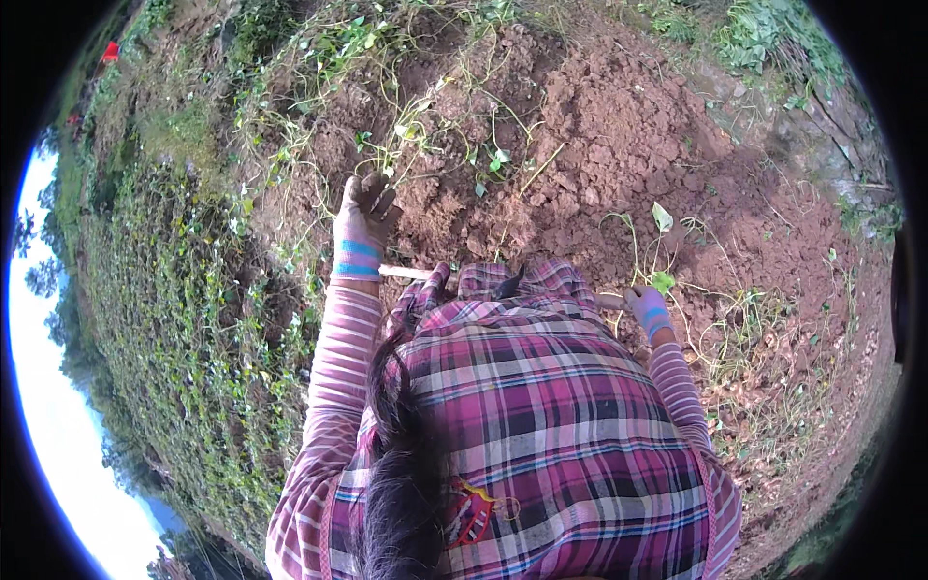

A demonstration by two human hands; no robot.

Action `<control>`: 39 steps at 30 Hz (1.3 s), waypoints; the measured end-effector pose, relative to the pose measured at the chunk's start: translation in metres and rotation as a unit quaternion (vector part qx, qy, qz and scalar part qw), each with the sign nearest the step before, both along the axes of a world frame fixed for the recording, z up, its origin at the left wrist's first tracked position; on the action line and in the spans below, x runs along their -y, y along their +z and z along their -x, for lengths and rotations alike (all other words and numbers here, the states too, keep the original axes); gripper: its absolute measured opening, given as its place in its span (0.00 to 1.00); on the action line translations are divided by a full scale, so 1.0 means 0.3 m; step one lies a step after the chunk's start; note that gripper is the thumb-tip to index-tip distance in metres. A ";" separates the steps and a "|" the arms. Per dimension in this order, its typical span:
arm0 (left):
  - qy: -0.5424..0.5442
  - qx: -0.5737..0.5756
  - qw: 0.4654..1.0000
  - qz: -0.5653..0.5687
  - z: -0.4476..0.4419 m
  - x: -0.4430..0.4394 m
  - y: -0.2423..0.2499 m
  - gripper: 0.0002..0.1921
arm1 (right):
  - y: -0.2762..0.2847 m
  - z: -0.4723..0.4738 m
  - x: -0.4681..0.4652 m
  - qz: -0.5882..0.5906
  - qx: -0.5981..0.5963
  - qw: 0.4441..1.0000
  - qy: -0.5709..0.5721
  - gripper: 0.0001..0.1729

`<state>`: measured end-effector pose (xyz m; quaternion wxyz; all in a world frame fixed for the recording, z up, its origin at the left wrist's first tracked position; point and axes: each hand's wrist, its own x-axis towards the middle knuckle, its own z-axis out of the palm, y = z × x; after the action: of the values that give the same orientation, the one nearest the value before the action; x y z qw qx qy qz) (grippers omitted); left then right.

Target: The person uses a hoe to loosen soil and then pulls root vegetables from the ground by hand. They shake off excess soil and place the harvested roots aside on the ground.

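My left hand [368, 210], in a soil-stained knit glove with blue bands, reaches out over the dug soil with its fingers apart. It looks to hold nothing, and pale vines lie just beyond its fingertips. My right hand [647, 308], gloved alike, is closed around a wooden handle [612, 301] at the right of my body. A pale length of wooden pole [406, 272] shows near my left wrist, apparently the same handle. Its middle is hidden behind my plaid apron [551, 406]. The tool's working end cannot be made out.
Reddish clods of turned soil [616, 123] spread ahead. Trailing leafy vines [406, 130] lie across the ground, with another vine clump [661, 279] beside my right hand. Dense low crop plants [196, 304] cover the left. Heaped greenery [772, 36] lies at the upper right.
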<state>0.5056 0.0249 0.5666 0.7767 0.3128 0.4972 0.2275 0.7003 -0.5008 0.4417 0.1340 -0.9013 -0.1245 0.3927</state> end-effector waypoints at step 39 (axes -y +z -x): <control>0.316 0.125 0.853 0.395 0.482 0.009 -1.300 0.18 | -0.357 0.256 -1.511 0.126 -0.399 0.795 0.439 0.35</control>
<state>0.3610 0.0222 0.1767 0.7766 -0.2254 0.5159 0.2828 0.6236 -0.0474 0.3347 -0.1301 -0.5216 -0.3918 0.7466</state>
